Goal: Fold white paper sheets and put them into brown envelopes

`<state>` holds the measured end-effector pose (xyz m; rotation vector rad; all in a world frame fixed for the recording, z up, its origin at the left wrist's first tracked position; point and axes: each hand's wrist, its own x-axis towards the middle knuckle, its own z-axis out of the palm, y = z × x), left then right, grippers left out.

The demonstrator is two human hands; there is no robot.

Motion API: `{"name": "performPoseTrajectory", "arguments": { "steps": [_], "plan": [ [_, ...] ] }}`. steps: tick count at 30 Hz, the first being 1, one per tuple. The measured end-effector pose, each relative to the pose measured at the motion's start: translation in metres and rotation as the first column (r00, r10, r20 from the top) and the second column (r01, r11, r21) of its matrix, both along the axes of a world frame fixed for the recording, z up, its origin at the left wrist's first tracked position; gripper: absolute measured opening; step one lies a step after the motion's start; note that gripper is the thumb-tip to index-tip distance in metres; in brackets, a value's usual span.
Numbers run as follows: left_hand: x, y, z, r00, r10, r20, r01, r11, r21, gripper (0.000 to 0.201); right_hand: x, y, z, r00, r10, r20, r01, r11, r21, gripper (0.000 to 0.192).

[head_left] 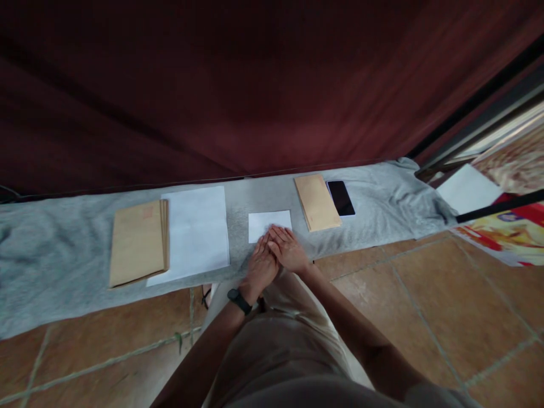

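A small white rectangle of paper, perhaps folded, lies on a grey cloth in front of me. My left hand, with a dark watch on its wrist, rests flat with its fingertips on the paper's lower edge. Close against it, my right hand lies flat too, its thumb side touching or overlapping the left fingers. Both hands have stretched fingers and grip nothing. To the right is a small stack of brown envelopes. On the left, larger brown envelopes partly cover white sheets.
The grey cloth covers a long narrow surface. A dark phone lies beside the smaller envelopes. A dark red curtain hangs behind. At the right are a black frame bar and a colourful printed bag or box. Tiled floor shows below.
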<state>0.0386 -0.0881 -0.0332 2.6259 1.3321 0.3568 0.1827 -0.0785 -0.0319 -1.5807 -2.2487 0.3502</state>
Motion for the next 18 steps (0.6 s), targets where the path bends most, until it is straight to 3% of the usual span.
{"name": "performPoseTrajectory", "arguments": {
  "steps": [5, 12, 18],
  "plan": [
    [-0.003, -0.001, -0.002, 1.000, 0.009, -0.001, -0.009, 1.000, 0.020, 0.054, 0.006, 0.015, -0.007, 0.999, -0.006, 0.032, 0.005, 1.000, 0.026, 0.052],
    [0.001, -0.005, 0.008, 0.998, 0.026, -0.060, -0.027, 1.000, -0.008, 0.054, 0.022, 0.042, -0.009, 0.996, -0.055, 0.076, 0.053, 0.998, 0.024, 0.053],
    [0.002, -0.007, 0.009, 0.998, 0.043, -0.054, -0.045, 0.999, -0.023, 0.053, 0.026, 0.061, -0.007, 0.992, -0.093, 0.080, 0.091, 0.996, 0.025, 0.054]
  ]
}}
